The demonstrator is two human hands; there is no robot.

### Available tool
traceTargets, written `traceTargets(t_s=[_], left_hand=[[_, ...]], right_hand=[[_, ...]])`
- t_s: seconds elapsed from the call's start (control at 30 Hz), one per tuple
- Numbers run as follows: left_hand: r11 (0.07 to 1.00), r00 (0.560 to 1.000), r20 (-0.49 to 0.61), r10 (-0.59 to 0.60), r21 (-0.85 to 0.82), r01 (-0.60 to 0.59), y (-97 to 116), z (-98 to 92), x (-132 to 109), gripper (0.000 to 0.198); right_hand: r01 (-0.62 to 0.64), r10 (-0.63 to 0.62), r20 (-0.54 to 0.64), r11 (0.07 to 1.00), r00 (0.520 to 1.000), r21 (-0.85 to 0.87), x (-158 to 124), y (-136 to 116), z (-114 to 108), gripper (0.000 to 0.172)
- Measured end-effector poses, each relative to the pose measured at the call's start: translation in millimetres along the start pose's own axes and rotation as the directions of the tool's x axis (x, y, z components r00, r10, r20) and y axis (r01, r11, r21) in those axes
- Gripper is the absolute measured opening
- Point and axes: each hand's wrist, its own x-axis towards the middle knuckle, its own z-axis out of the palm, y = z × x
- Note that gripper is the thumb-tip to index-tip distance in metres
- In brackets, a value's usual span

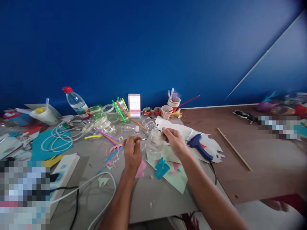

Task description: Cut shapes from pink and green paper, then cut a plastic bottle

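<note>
My right hand (173, 140) pinches the upper right side of a transparent plastic piece (154, 143) that looks like a cut part of a bottle. My left hand (131, 150) is closed around a thin metallic tool (143, 139), whose tip points at that plastic piece; its handle is hidden in my fingers. Beneath the plastic lie a pale green paper sheet (178, 182), a teal paper cutout (161, 168) and a pink paper scrap (141, 169). A blue hot glue gun (200, 147) rests on torn white paper (216, 148) to the right of my right hand.
A red-capped bottle (78, 103), coiled white cable (56, 147), coloured straws (121, 110) and paper cups (166, 111) line the back. At left is a power strip (63, 172) with trailing cords. A wooden stick (233, 148) lies right; another person's hand (275, 204) shows lower right.
</note>
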Motion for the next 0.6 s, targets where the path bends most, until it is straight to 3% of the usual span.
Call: traceTargets(t_s=[0.13, 0.33, 0.47, 0.6], left_hand=[[0.997, 0.997, -0.028, 0.069, -0.019, -0.069, 10.7, -1.3, -4.8, 0.024], [0.978, 0.983, -0.025, 0.183, 0.107, -0.179, 17.4, 0.9, -9.7, 0.021], [0.991, 0.989, -0.081, 0.127, 0.054, -0.123, 16.1, 3.5, -11.3, 0.012], [0.999, 0.992, -0.121, -0.030, -0.021, 0.028, 9.9, 4.4, -12.8, 0.014]], right_hand=[[0.086, -0.084, 0.020, 0.982, 0.996, -0.168, -2.2, 6.7, 7.0, 0.058], [0.078, -0.071, 0.041, 0.980, 0.997, -0.181, -7.8, 0.8, 11.4, 0.059], [-0.004, 0.012, 0.065, 0.991, 0.998, -0.132, -8.3, -2.4, 14.9, 0.061], [-0.036, 0.043, 0.069, 0.995, 0.997, -0.096, -8.3, -3.6, 16.4, 0.059]])
